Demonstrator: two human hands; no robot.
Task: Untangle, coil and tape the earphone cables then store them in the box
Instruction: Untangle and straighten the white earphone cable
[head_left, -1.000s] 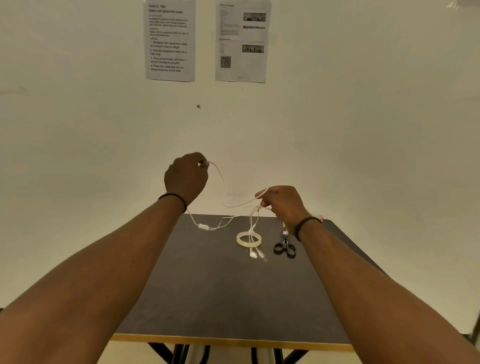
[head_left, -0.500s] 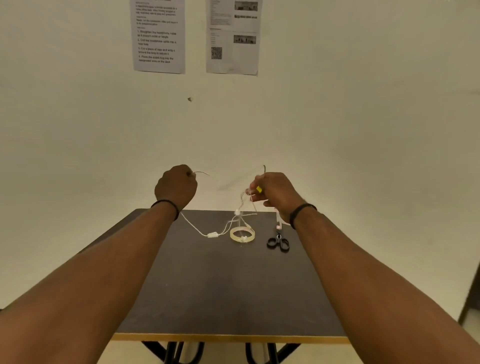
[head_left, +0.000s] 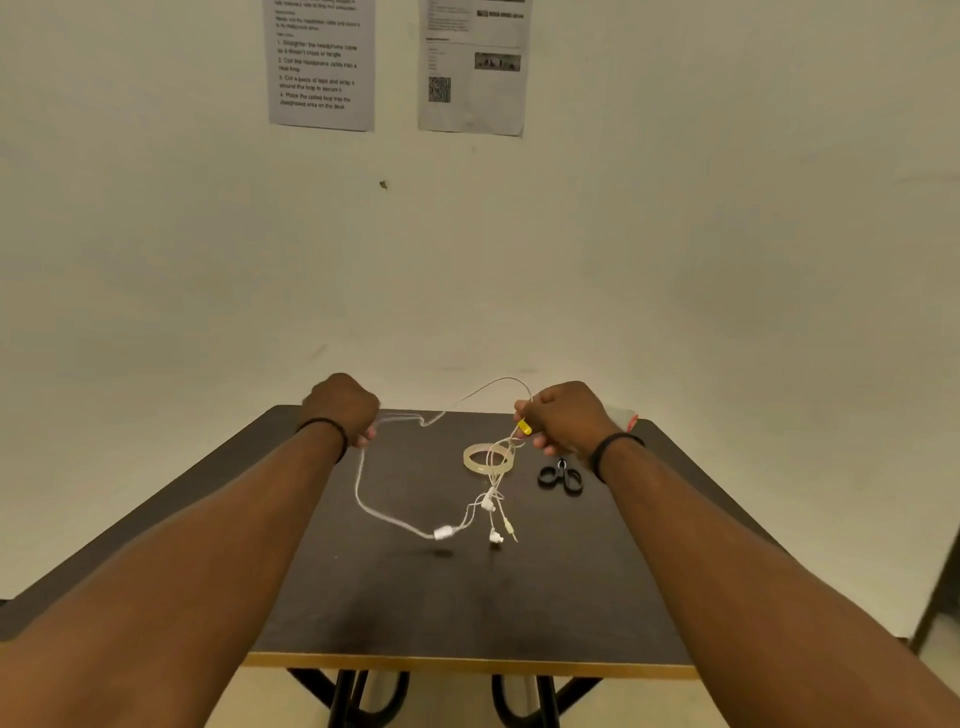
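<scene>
left hand (head_left: 340, 410) fisted above far left part of table (head_left: 467, 597), fingers curled round white earphone cable (head_left: 374, 512); right hand (head_left: 563, 418) also curled, pinching bunched strands of same cable beside small yellow tag (head_left: 524, 427); cable arcs between hands, loops down to inline remote (head_left: 443, 532), earbuds (head_left: 495, 536) and plug dangling just over tabletop; tape roll (head_left: 488, 458) flat on table behind hanging strands; black scissors (head_left: 561, 475) just right of roll, under right wrist; two printed sheets (head_left: 322, 62) on wall
</scene>
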